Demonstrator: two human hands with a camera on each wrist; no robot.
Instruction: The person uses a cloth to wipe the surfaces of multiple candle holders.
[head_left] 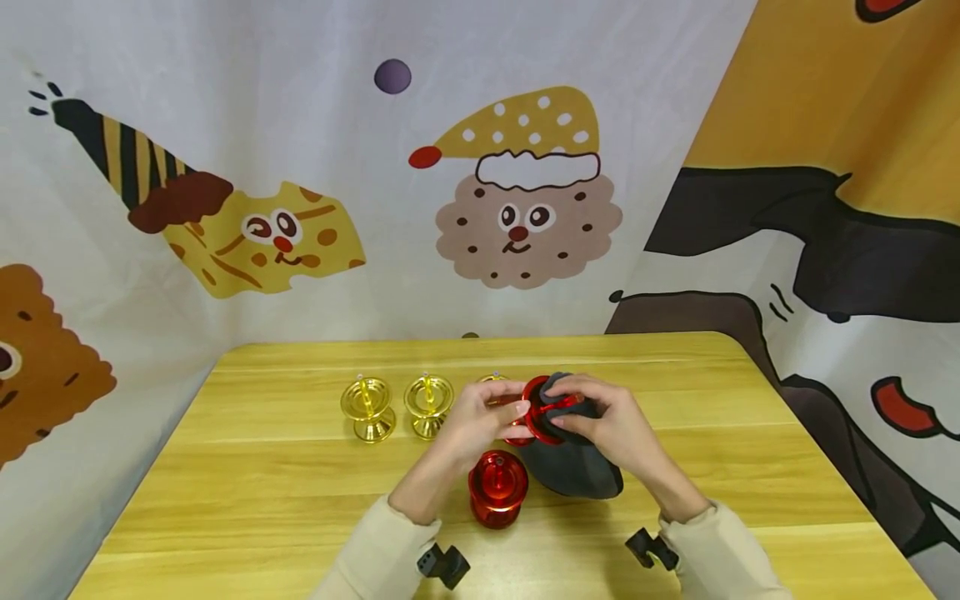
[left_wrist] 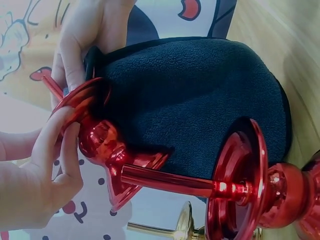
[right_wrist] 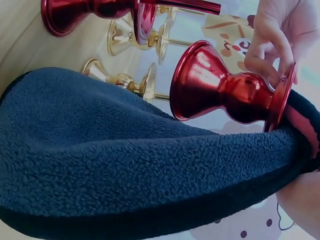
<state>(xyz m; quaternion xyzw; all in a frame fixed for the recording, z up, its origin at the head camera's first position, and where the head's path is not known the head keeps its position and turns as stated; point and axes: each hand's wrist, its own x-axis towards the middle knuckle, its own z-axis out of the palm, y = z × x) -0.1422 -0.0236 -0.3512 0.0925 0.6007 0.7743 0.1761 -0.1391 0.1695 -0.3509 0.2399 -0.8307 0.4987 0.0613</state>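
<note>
In the head view my left hand [head_left: 478, 419] holds a shiny red candle holder [head_left: 535, 390] by its dish rim, tilted above the table. The left wrist view shows its rounded stem [left_wrist: 101, 141] and flared base. My right hand [head_left: 613, 421] pinches a dark blue-grey cloth [head_left: 576, 473] against the dish and its thin central rod. Most of the fleecy cloth hangs below in a loose fold, large in the right wrist view. A second red candle holder [head_left: 498, 493] stands upright on the table, just below the hands.
Two gold candle holders, one at left [head_left: 368, 410] and one beside it [head_left: 427, 408], stand upright on the wooden table [head_left: 285, 467]. A third gold one [head_left: 495, 379] is mostly hidden behind my left hand. A printed curtain [head_left: 322, 100] hangs behind the table.
</note>
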